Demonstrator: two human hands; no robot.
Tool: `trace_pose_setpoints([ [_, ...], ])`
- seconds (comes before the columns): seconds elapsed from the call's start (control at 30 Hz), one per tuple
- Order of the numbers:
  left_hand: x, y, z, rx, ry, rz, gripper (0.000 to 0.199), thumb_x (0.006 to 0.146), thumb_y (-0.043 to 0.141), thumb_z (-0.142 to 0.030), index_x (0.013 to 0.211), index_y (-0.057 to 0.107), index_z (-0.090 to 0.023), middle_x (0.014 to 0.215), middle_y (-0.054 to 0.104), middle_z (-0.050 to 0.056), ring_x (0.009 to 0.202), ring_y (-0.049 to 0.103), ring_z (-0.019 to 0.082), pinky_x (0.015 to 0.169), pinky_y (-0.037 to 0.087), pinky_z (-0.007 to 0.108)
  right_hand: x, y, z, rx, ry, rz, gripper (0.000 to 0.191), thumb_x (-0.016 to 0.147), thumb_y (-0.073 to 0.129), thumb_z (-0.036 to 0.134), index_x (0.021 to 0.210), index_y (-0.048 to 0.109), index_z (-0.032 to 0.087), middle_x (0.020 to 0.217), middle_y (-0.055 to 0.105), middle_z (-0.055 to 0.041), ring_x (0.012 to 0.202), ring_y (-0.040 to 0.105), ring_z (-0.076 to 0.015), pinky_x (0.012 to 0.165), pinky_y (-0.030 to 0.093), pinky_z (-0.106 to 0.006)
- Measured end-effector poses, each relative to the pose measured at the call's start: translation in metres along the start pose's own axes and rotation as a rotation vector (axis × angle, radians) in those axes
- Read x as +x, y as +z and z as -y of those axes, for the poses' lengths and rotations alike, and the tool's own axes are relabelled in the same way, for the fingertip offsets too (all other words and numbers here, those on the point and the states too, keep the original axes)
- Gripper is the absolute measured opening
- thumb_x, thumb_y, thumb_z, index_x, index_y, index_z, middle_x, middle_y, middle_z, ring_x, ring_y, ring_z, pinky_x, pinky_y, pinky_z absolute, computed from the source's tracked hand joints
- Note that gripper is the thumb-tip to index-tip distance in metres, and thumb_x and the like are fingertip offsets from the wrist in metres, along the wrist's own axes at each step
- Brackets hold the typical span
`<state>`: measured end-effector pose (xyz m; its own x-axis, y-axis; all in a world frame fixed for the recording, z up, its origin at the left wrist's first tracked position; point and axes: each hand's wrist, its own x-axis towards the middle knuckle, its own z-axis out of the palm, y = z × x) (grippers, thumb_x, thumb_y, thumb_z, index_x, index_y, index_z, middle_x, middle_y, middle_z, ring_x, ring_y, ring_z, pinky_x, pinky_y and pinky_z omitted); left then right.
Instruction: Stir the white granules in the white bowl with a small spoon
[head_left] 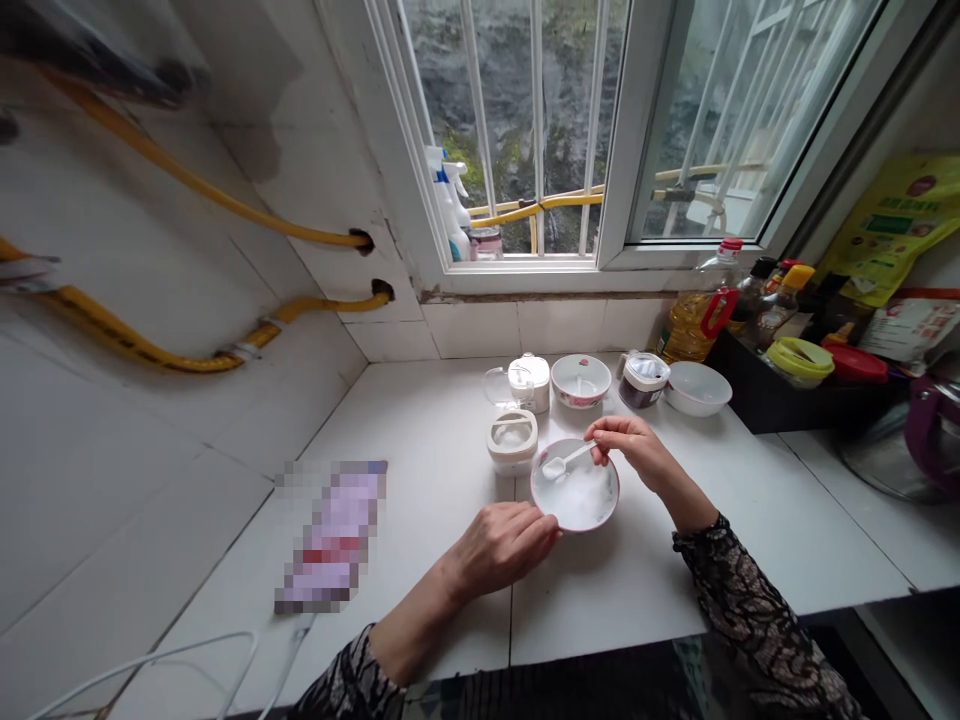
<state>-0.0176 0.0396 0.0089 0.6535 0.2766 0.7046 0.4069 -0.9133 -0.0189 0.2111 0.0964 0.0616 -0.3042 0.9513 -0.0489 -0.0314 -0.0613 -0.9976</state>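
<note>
A white bowl (551,508) with a pink rim stands on the counter and holds white powder or grains. My left hand (504,545) is closed on its near left rim, fingers pinched at the edge. Above the bowl, my right hand (626,445) pinches the handle of a small white spoon (556,467), whose scoop hangs over the white contents. Just behind and left of the bowl sits a squarish container (512,460) with white contents and a pale rim. Behind that is another white container (529,378) with a clear lid raised at its left.
Along the back stand a flowered bowl (581,390), a jar with dark contents (643,380) and a plain white bowl (698,388). An oil bottle (694,315) and a black rack (780,395) of condiments are at right. A blurred purple object (334,540) and cable (247,650) lie left.
</note>
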Motion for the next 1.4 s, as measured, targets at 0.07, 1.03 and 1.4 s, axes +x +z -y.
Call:
trace_pose_setpoints([
  [0.07, 0.000, 0.000, 0.000, 0.001, 0.000, -0.004, 0.010, 0.096, 0.046, -0.012, 0.089, 0.052, -0.017, 0.061, 0.058, -0.003, 0.050, 0.051, 0.010, 0.048, 0.038, 0.024, 0.003, 0.004, -0.002, 0.016, -0.038, -0.044, 0.024, 0.070, 0.070, 0.038, 0.076, 0.068, 0.015, 0.056, 0.066, -0.0012, 0.053, 0.055, -0.0119, 0.058, 0.044, -0.027],
  [1.03, 0.000, 0.000, 0.000, 0.011, 0.005, -0.001, 0.017, 0.097, 0.043, -0.013, 0.084, 0.053, -0.017, 0.059, 0.055, -0.003, 0.049, 0.048, 0.011, 0.047, 0.036, 0.026, -0.013, 0.005, 0.008, -0.583, -0.349, -0.037, 0.011, 0.090, 0.052, 0.025, 0.086, 0.061, 0.018, 0.069, 0.069, -0.0017, 0.066, 0.065, -0.0160, 0.063, 0.048, -0.028],
  [1.4, -0.003, -0.003, 0.002, -0.048, -0.078, -0.056, 0.004, 0.093, 0.051, -0.013, 0.094, 0.052, -0.017, 0.064, 0.062, -0.001, 0.051, 0.057, 0.011, 0.050, 0.043, 0.023, -0.018, 0.029, 0.000, -0.827, -0.414, 0.044, 0.015, 0.089, 0.052, 0.007, 0.085, 0.062, 0.018, 0.075, 0.072, -0.0024, 0.071, 0.063, -0.0149, 0.075, 0.046, -0.030],
])
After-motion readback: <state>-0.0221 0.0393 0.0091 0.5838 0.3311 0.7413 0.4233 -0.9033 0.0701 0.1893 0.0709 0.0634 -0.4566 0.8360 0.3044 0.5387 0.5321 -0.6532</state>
